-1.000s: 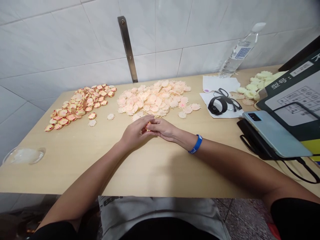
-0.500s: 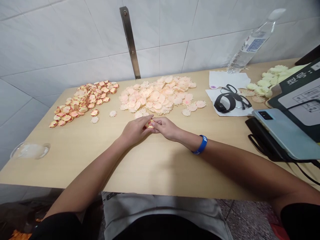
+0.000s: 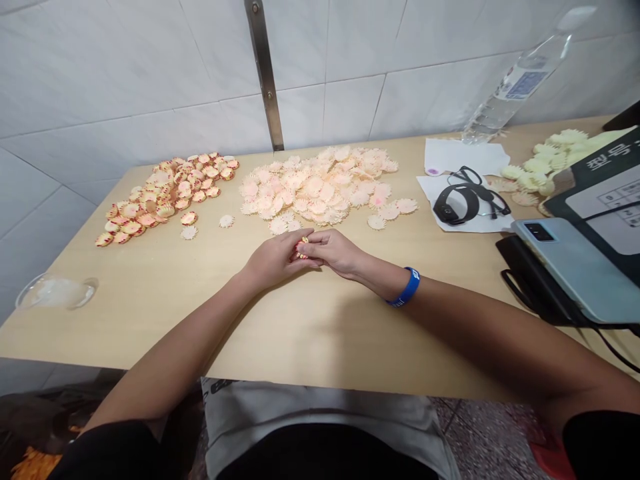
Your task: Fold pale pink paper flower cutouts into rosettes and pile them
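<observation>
My left hand [image 3: 274, 259] and my right hand [image 3: 336, 253] meet over the middle of the table, both closed around a small cream flower-shaped piece with red edges [image 3: 302, 247]. Fingers cover most of it, and my right thumb presses on its face. Just beyond my hands spreads a heap of pale pink scalloped petal discs [image 3: 320, 190]. To the left lies a pile of cream flower pieces with red rims [image 3: 165, 193]. One pale disc [image 3: 227, 221] sits alone between the two heaps.
On the right are a clear bottle [image 3: 520, 83], glasses and a black wristband [image 3: 456, 203] on white paper, a light blue phone [image 3: 575, 270], a dark green box [image 3: 605, 193] and pale green pieces [image 3: 550, 160]. A clear plastic cup [image 3: 55, 292] lies at the left edge.
My fingers have shifted around the flower piece, and my right thumb now lies further across it. The view has moved slightly; the heaps look the same.
</observation>
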A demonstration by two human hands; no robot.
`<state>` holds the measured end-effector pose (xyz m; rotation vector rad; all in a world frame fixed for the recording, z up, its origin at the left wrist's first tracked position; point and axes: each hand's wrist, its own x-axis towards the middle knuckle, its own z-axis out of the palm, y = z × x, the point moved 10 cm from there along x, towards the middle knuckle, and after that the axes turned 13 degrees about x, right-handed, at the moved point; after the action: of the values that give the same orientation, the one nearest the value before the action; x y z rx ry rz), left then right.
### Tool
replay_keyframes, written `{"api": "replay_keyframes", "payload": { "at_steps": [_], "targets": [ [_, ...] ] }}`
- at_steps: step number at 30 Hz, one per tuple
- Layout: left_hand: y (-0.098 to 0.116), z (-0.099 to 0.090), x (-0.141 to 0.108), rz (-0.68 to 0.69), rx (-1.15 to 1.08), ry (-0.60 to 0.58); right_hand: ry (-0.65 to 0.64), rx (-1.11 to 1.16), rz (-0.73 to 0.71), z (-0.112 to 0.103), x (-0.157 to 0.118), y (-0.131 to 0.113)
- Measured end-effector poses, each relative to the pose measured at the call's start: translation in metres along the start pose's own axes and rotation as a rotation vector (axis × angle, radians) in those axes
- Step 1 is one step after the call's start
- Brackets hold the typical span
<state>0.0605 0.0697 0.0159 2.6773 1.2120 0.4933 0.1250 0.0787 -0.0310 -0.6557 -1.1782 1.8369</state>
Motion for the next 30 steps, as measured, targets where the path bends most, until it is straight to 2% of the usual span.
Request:
{"api": "replay_keyframes", "payload": {
  "at_steps": [5,13,18,23,25,27,30],
  "targets": [
    [-0.005,0.002,0.001,-0.041,0.054,-0.022,0.019,-0.088,-0.058,-0.001,-0.002,-0.006],
    [-0.015,-0.004,0.001,-0.004,0.007,0.029,-0.051,0.214,0.078,0.000,-0.001,0.005],
    [-0.011,-0.014,-0.001,0.051,-0.007,0.124,-0.087,0.317,0.123,0.002,-0.003,0.006],
    [0.007,-0.022,-0.006,0.167,0.090,0.269,-0.016,0.287,0.161,-0.003,-0.001,0.011],
    [0.008,-0.024,-0.007,0.171,0.090,0.310,0.014,0.294,0.155,-0.004,-0.001,0.011],
    [0.005,-0.023,-0.006,0.136,0.075,0.302,0.045,0.287,0.142,-0.006,0.000,0.011],
    [0.001,-0.015,-0.002,0.056,0.063,0.204,0.094,0.245,0.106,-0.009,0.001,0.010]
  ]
}}
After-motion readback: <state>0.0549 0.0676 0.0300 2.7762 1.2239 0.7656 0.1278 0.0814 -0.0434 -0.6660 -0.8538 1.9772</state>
